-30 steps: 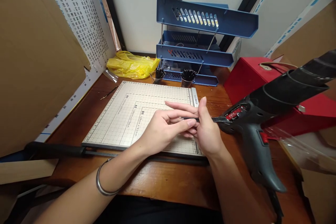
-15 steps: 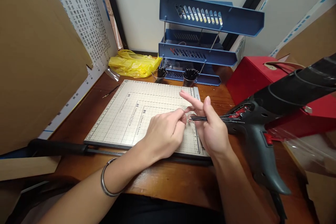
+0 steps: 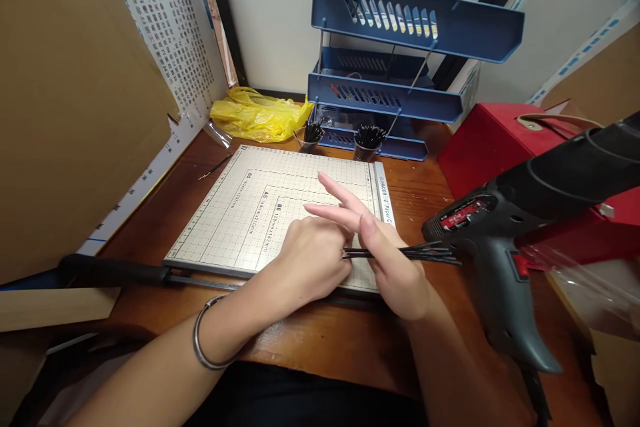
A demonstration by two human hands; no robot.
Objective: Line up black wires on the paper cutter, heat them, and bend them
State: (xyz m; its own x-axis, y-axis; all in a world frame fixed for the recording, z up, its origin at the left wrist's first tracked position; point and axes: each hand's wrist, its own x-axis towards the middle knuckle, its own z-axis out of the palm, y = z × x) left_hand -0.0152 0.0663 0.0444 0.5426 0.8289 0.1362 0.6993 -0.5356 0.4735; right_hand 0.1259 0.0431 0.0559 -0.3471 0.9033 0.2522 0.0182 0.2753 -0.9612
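A bundle of thin black wires (image 3: 430,253) lies across my right hand (image 3: 400,267), held under the thumb while two fingers stretch out to the left. The wires' bare ends point left and meet the side of my left hand (image 3: 315,257). My left hand is closed, its fingertips curled out of sight, so what they pinch is hidden. Both hands are above the near right part of a cream paper cutter (image 3: 230,213) with printed grid lines. A metal bangle is on my left wrist.
A dark grey heat gun (image 3: 500,280) stands at the right, before a red box (image 3: 480,140). Two cups of black wires (image 3: 370,139) are behind the cutter, near blue trays (image 3: 385,90) and a yellow bag (image 3: 260,117). The cutter's handle (image 3: 115,272) lies front left.
My right hand has tilted left and lowered with the wire bundle, its fingers now reaching over my left hand. The wires' ends have come against my left hand. The view has shifted slightly.
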